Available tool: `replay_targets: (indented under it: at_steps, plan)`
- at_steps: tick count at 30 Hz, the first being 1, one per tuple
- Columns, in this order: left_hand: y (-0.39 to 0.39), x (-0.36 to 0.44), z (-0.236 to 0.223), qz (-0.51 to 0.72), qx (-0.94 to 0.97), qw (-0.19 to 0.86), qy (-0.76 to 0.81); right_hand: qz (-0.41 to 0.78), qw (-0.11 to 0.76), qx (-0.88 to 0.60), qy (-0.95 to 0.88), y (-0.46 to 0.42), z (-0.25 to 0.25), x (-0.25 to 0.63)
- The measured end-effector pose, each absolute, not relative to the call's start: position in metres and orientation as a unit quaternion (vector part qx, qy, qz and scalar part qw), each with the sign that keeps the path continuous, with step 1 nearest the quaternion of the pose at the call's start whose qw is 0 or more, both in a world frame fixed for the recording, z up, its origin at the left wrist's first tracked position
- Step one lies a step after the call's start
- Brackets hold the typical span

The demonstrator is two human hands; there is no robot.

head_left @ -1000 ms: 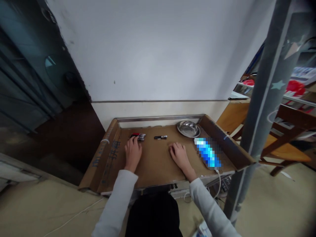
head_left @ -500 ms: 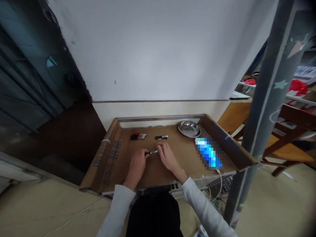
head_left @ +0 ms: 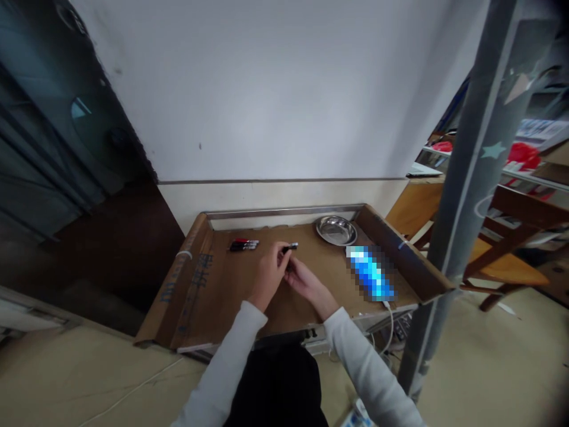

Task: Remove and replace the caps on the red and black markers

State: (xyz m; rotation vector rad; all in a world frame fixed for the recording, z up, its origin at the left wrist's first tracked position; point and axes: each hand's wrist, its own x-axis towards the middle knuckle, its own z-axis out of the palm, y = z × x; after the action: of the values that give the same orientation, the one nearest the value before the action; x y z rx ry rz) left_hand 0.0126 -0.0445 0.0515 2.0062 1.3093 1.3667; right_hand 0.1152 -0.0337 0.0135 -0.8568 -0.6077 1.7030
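Observation:
My left hand (head_left: pixel 269 270) and my right hand (head_left: pixel 306 280) meet over the middle of the cardboard-covered table. Their fingers are closed around a black pen, mostly hidden between them. Just beyond my left fingertips, the silvery ends of black pens (head_left: pixel 293 245) show; my hand covers the rest. Further left, a small group of pens (head_left: pixel 243 244), one red and the others black, lies side by side on the cardboard.
A round metal dish (head_left: pixel 336 230) sits at the back right. In front of it lies a pixelated blue-lit device (head_left: pixel 371 273) with a white cable (head_left: pixel 391 326). Cardboard walls (head_left: pixel 400 246) edge the table. A grey post (head_left: pixel 462 196) stands to the right.
Both hands have come together and moved slightly away from me. My left hand went right, now partly covering the middle pens. The pen between my hands, visible before, is now mostly hidden.

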Motion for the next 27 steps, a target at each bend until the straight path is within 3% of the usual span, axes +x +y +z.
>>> replay_targets:
  at_steps: [6,11,16,20,27]
  plan:
    - [-0.012,-0.013,0.051,0.635,0.530,0.305,0.472,0.761,0.504,-0.325,-0.249,-0.029,0.011,0.153]
    - [0.003,-0.027,0.017,0.562,0.523,0.432,0.474,0.691,0.547,-0.352,-0.316,-0.022,0.008,0.177]
    - [0.001,-0.017,-0.004,0.445,0.691,0.334,0.461,0.533,0.561,-0.424,-0.471,-0.021,0.007,0.169]
    - [0.009,-0.012,-0.003,0.401,0.772,0.225,0.439,0.363,0.458,-0.426,-0.690,-0.022,0.005,0.156]
    - [0.007,-0.019,-0.004,0.440,0.774,0.203,0.408,0.217,0.337,-0.391,-0.828,-0.032,0.003,0.161]
